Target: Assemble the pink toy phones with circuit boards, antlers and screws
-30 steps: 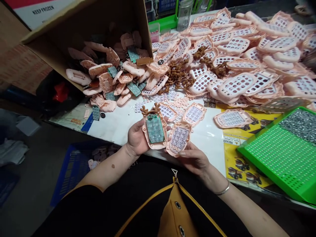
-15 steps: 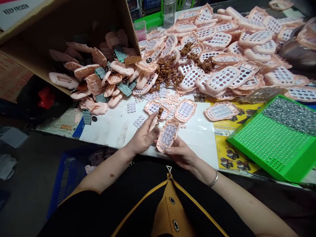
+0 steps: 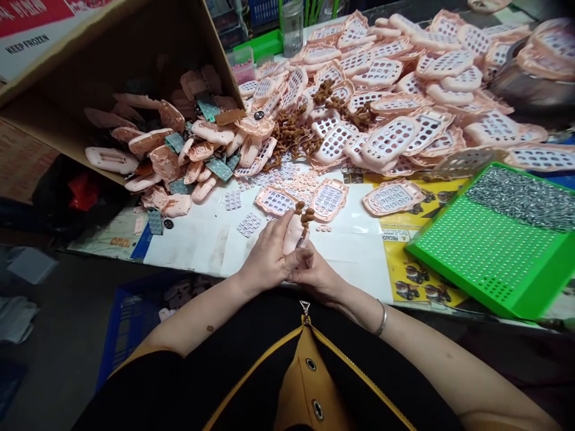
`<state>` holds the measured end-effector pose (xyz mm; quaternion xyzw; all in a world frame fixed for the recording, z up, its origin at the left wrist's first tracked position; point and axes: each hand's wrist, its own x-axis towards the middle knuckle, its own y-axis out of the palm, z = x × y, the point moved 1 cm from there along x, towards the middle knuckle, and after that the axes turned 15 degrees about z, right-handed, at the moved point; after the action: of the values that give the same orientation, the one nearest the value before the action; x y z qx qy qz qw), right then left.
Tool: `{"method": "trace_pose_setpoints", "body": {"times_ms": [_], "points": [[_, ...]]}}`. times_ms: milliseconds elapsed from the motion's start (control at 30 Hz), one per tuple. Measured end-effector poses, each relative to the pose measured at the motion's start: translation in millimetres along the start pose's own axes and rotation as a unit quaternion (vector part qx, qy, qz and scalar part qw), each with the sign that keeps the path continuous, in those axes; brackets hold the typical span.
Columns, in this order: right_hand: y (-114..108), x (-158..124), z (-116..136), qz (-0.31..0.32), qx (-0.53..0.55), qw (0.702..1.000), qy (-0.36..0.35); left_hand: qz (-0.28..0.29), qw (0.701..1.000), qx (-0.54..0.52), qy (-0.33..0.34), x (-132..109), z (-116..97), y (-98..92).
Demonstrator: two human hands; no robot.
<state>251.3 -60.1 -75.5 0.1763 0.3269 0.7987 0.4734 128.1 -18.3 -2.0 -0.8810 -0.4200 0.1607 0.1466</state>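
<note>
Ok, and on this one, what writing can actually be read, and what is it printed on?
"KEEP FROZEN": on the white panel of a printed carton.
"PRECAU", rest too small to read: on the yellow printed sheet.
Orange lettering on the paper sheet: too blurred to read.
White lettering on the red band: too blurred and cut off to read.

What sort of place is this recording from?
Probably a workshop assembling toys: a heap of pink plastic keypad casings, a tipped cardboard box holding green circuit boards, and a green perforated plastic tray.
</note>
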Motion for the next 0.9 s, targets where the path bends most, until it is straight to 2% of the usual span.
{"method": "trace_pose_setpoints", "body": {"times_ms": [133,233,367,533,633,700,800,900], "points": [[1,1,2,-0.012,-0.036,0.999,-0.012,0.019,0.999,0.050,-0.004,2,1,4.5],[2,1,5,-0.011,-0.072,0.997,-0.035,0.033,0.998,0.048,0.005,2,3,8.0],[2,0,4,0.008,-0.096,0.995,-0.002,0.047,0.999,0.003,0.012,2,3,11.8],[-2,-2,2,0.046,-0.139,0.989,0.014,0.004,0.993,-0.113,-0.025,4,7,8.0],[-3,-3,7,0.076,-0.223,0.971,0.033,0.034,0.973,-0.210,-0.092,7,17,4.4],[-2,-5,14,0.072,-0.274,0.959,0.025,0.035,0.951,-0.284,-0.118,8,23,3.1],[2,-10,24,0.004,-0.375,0.927,-0.005,-0.002,0.912,-0.396,-0.104,8,27,3.5],[8,-17,29,-0.040,-0.481,0.875,-0.021,0.034,0.880,-0.467,-0.081,5,26,5.8]]}}
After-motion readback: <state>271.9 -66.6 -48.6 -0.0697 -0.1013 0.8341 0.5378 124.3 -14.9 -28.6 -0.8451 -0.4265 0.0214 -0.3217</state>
